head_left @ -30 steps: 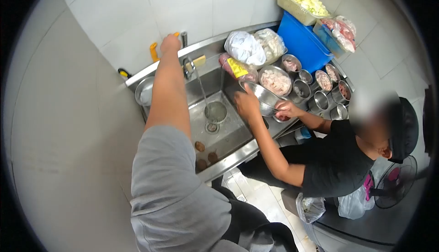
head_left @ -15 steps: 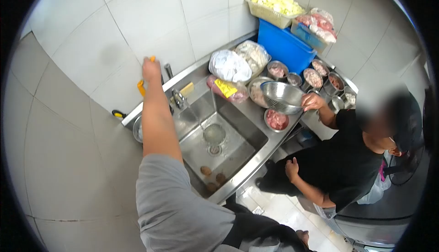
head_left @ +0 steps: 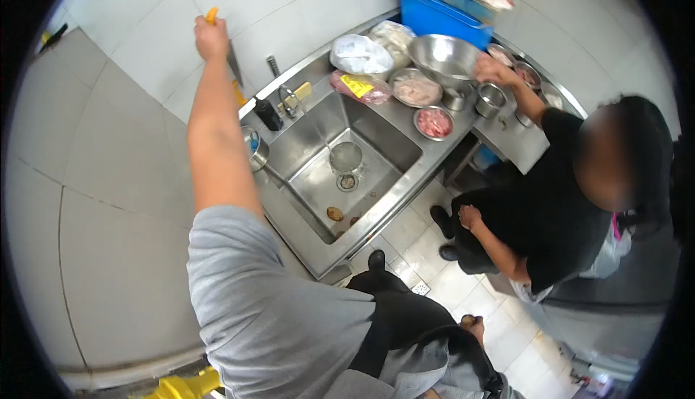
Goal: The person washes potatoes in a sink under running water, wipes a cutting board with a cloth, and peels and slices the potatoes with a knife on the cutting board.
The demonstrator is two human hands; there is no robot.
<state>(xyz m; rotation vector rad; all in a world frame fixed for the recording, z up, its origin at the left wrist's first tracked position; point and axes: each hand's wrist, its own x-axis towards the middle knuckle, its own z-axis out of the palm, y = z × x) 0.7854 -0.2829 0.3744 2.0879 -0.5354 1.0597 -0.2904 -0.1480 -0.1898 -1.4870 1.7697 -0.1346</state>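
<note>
A tiled wall (head_left: 156,19) is fronted by a steel sink (head_left: 311,182). Near the wall, an orange-handled knife (head_left: 211,15) is gripped in the left hand (head_left: 211,39). A brown lump (head_left: 469,320) is clasped by the right hand (head_left: 476,331), low beside the body. Two similar lumps (head_left: 334,214) are seen in the sink, towards its near edge, with a bowl (head_left: 346,157) set below the running tap (head_left: 288,101). To the right, a metal basin (head_left: 443,57) is held by a co-worker's hand (head_left: 492,70).

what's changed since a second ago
Your left hand raised the orange handle away from the tap; your right hand, holding something brown, appeared. One of the co-worker's hands released the steel bowl; the other moved it toward the blue bin. The small bowl stays in the sink.
</note>
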